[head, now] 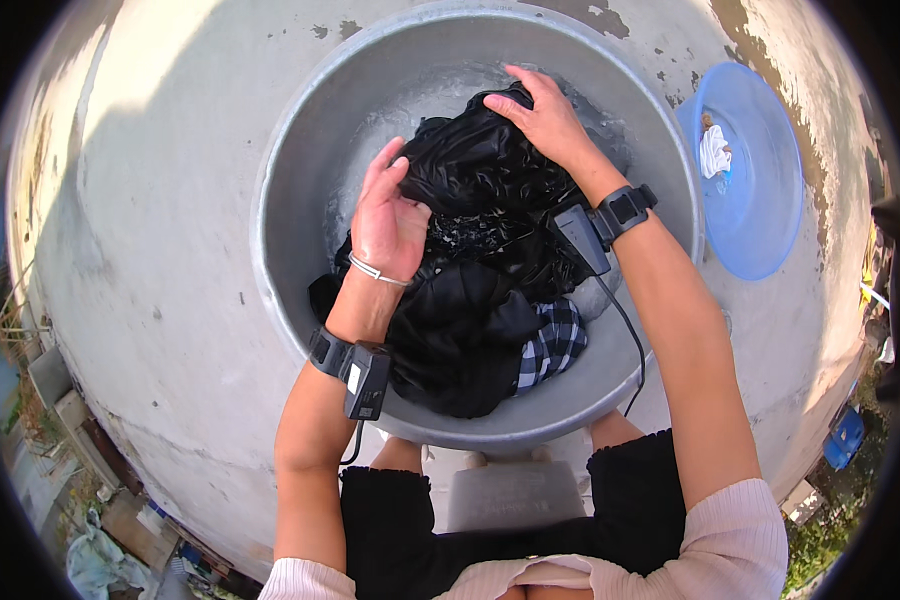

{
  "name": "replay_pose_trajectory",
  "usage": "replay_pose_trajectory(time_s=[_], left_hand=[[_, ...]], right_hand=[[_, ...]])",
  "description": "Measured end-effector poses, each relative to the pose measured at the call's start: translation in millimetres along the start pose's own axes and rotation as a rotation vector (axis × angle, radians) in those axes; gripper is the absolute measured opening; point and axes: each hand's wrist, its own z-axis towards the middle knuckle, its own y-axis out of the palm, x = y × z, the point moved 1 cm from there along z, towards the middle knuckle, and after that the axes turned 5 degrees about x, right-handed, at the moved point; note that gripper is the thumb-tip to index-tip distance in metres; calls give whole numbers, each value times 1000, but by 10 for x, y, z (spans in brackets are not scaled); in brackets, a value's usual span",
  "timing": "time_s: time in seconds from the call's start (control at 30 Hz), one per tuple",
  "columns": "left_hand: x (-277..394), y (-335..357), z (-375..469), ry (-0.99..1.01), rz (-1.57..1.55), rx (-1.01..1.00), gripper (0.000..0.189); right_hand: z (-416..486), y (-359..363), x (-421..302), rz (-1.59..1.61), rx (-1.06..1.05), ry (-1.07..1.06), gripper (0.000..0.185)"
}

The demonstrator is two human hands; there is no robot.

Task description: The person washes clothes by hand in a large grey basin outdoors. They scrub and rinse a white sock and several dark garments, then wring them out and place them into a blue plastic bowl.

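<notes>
A large round grey metal basin (289,300) stands before me with some water in it. Wet black cloth (480,165) is heaped from its far side to its near side. At the near right of the heap lies a dark and white checked cloth (555,345). My left hand (391,217) is at the left edge of the black cloth, palm turned inward, fingers raised and parted from the thumb. Over the far right of the heap, my right hand (536,112) is spread with thumb and fingers apart, near or touching the cloth; contact is unclear.
To the right of the basin is a translucent blue plastic basin (765,195) with a white cloth (715,152) inside. Concrete ground (172,247) with damp patches surrounds both. A grey seat or stool (516,499) shows between my legs. Both wrists carry strapped devices with cables.
</notes>
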Motion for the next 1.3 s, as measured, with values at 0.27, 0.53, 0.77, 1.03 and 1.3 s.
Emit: replay_pose_trajectory(time_s=[0.27, 0.53, 0.77, 1.03, 1.3], left_hand=[[252, -224, 273, 826, 1596, -37, 69], [340, -479, 562, 824, 1755, 45, 23], [915, -232, -183, 493, 1251, -25, 22], [1636, 199, -1077, 593, 1225, 27, 14], [1607, -260, -1353, 676, 1714, -68, 14]], right_hand=[[-1007, 60, 75, -379, -162, -53, 17], [-807, -370, 304, -8, -109, 97, 12], [-919, -1640, -406, 587, 20, 115, 9], [-1264, -2684, -1616, 940, -141, -74, 9], [-1636, -2673, -1571, 546, -366, -36, 10]])
